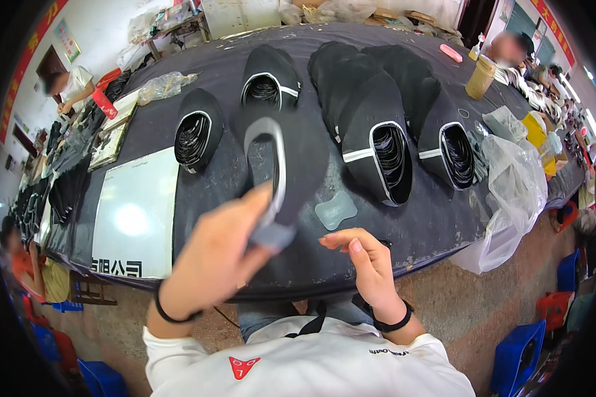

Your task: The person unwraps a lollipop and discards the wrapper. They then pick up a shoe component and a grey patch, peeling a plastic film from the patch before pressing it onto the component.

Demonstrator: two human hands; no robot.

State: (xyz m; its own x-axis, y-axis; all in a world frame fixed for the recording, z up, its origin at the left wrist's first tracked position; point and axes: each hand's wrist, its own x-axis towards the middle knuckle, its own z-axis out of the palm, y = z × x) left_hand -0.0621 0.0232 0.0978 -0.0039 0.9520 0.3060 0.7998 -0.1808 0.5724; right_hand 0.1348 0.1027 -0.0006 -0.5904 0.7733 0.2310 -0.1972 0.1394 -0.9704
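My left hand [218, 248] is closed on a black shoe upper [301, 175] with a pale-edged opening, lifted above the table; both are smeared by motion. A grey-blue bit shows at the piece's lower end, by my fingers. My right hand [372, 264] is at the near table edge, fingers loosely bent and apart, with nothing visible in it. Just beyond its fingertips lies a translucent pad [336, 210] with curved sides. Nested stacks of black shoe uppers lie farther back: a short one [208, 109] at left, another [271, 66] behind the held piece, and longer ones [357, 99] to the right.
A glossy white board [136, 212] lies on the dark-covered table [298, 281] at left. Clear plastic bags [513, 198] hang over the right edge. A tan container [481, 78] and a pink object [451, 53] stand far right. Other people sit at both sides; blue stools [518, 357] are on the floor.
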